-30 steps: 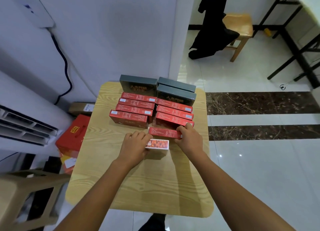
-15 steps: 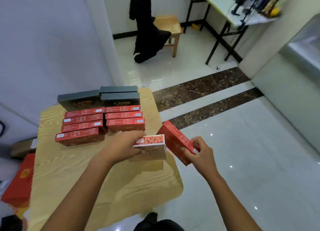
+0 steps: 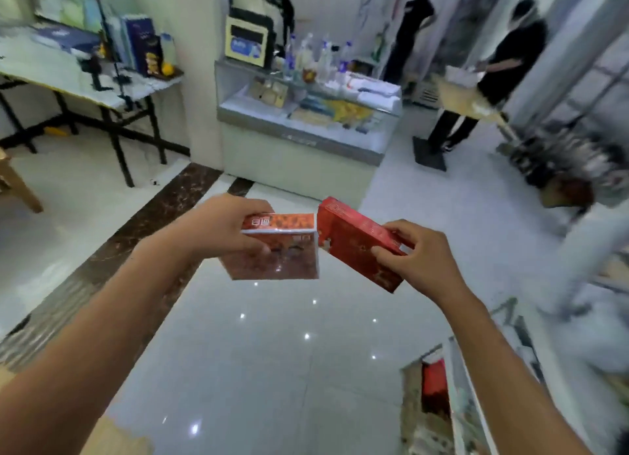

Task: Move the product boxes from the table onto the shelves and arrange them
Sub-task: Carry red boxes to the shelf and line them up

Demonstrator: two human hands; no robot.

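My left hand (image 3: 221,226) grips a box with a white and orange top edge and a dark reddish face (image 3: 282,247), held out over the shiny floor. My right hand (image 3: 418,253) grips a plain red box (image 3: 354,240), tilted so its far end points up and left, almost touching the other box. Both boxes hang at chest height in the middle of the view. A shelf unit (image 3: 456,403) with something red inside shows at the bottom right, blurred. The table with the remaining boxes is out of view except a wooden corner (image 3: 112,437) at the bottom left.
A glass display counter (image 3: 306,131) with bottles stands ahead. A folding table (image 3: 85,76) with clutter is at the left. Two people in dark clothes stand at the back right near a small wooden table (image 3: 466,100). Blurred racks fill the right side.
I have lifted both boxes off the table and turned right; the view swung from the table to the shop floor and counter. The hands keep their grips.
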